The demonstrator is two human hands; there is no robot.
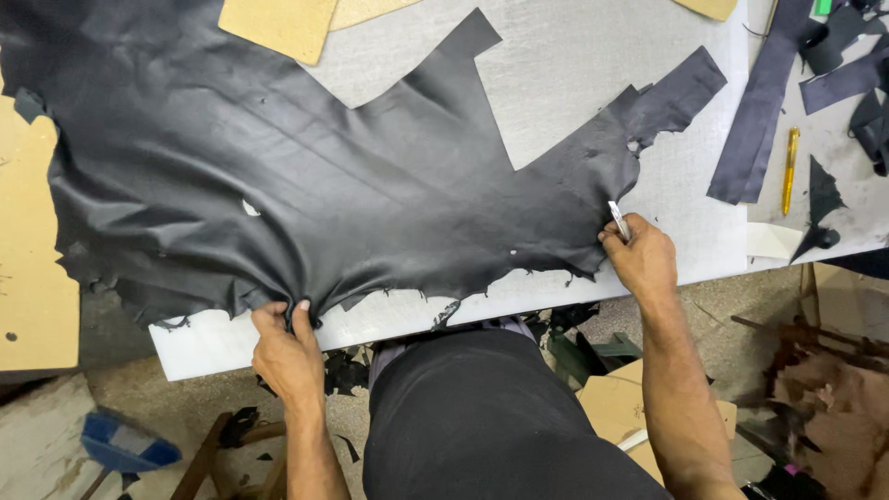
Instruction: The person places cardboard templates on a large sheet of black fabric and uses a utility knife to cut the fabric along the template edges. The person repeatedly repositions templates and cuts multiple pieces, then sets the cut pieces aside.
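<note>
Leather (306,176), one big black hide, is spread over my white surface (574,74) and covers most of the left and middle of it. The ragged near edge hangs right at the front lip of the surface, just ahead of me.

My left hand (287,347) is pinched shut on that near edge, bottom left, with the thumb and fingers bunching a fold of the leather so wrinkles fan out from the grip. My right hand (641,255) is over on the hide's lower right edge, closed around a small silvery tool (618,220) that pokes up out of my fist, and the fingers press on the leather's edge there too. So the hide sits between my two hands and stretches away from both of them, up toward the far side.

Other stuff around: tan cardboard patterns (282,26) at the top and another on the left, dark strips (755,120) off to the right next to a yellow pen (790,167), plus black scraps (344,370) on the floor by my legs.
</note>
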